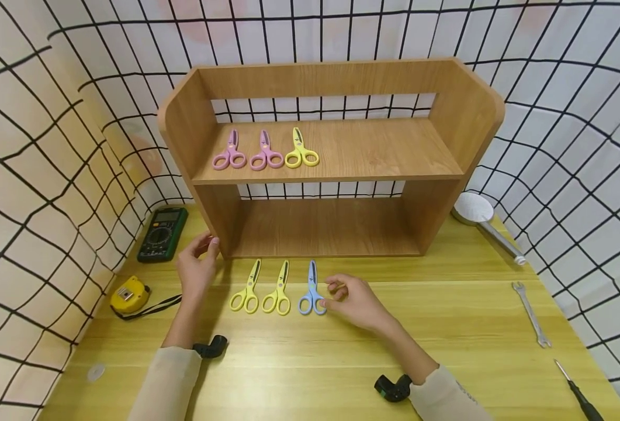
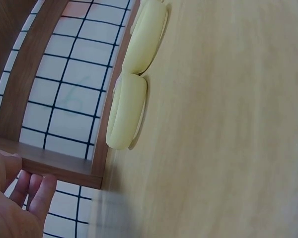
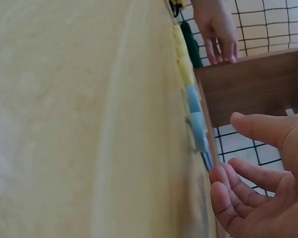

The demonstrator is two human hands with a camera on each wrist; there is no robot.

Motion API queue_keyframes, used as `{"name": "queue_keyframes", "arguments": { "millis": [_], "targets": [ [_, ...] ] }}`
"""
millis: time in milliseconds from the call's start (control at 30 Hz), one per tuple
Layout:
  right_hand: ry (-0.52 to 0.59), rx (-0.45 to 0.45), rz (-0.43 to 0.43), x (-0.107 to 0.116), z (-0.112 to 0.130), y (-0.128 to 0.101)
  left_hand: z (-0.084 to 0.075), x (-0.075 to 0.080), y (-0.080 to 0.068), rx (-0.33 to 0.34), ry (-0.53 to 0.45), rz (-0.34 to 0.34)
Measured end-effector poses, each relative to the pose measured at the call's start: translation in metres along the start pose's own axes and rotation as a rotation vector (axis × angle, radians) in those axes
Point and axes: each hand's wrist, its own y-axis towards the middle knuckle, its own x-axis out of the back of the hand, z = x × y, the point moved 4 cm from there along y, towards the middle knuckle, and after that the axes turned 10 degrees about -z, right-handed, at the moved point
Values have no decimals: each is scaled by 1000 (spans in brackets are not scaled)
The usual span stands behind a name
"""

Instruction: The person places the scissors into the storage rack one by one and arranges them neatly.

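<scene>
My right hand [image 1: 359, 301] is beside a pair of blue scissors [image 1: 312, 291] lying on the table, its thumb overlapping the right handle loop in the head view. The right wrist view shows a gap between thumb and loosely bent fingers, nothing between them. To the left lie two yellow pairs of scissors, one nearer the blue pair [image 1: 278, 292] and one farther left [image 1: 248, 291]. My left hand [image 1: 198, 264] rests its fingertips against the lower left side of a wooden shelf [image 1: 325, 225]. On its upper board sit two pink scissors [image 1: 231, 153] and a yellow pair [image 1: 300, 151].
At the left are a green multimeter [image 1: 163, 235] and a yellow tape measure [image 1: 131, 294] with a black strap. A metal ladle [image 1: 478, 211], a wrench [image 1: 532, 314] and a screwdriver [image 1: 578, 392] lie on the right. Grid-patterned cloth [image 1: 551, 146] surrounds the table.
</scene>
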Motion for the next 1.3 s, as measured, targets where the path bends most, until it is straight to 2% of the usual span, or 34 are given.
{"name": "queue_keyframes", "arguments": {
  "millis": [200, 500, 600, 700, 900, 1033, 1167, 1300],
  "targets": [
    [-39, -16, -4, -9, -7, 2, 0, -1, 0, 7, -18, -4],
    [-201, 37, -14, -19, -5, 4, 1, 1, 0, 5, -7, -22],
    [-219, 23, -29, -19, -2, 3, 1, 0, 0, 1, 0, -18],
    [-178, 2, -40, -17, -1, 2, 1, -1, 0, -4, -5, -10],
    [11, -2, 4, -11, -2, 2, 0, 1, 1, -16, -20, -25],
    [57, -4, 21, -2, 1, -2, 1, 1, 0, -16, -27, -22],
    [92, 12, 10, 15, 16, -8, 2, 1, 0, -8, -24, -17],
    [118, 67, -16, 39, 44, -17, 1, 1, 1, -6, -21, -16]
  ]
}}
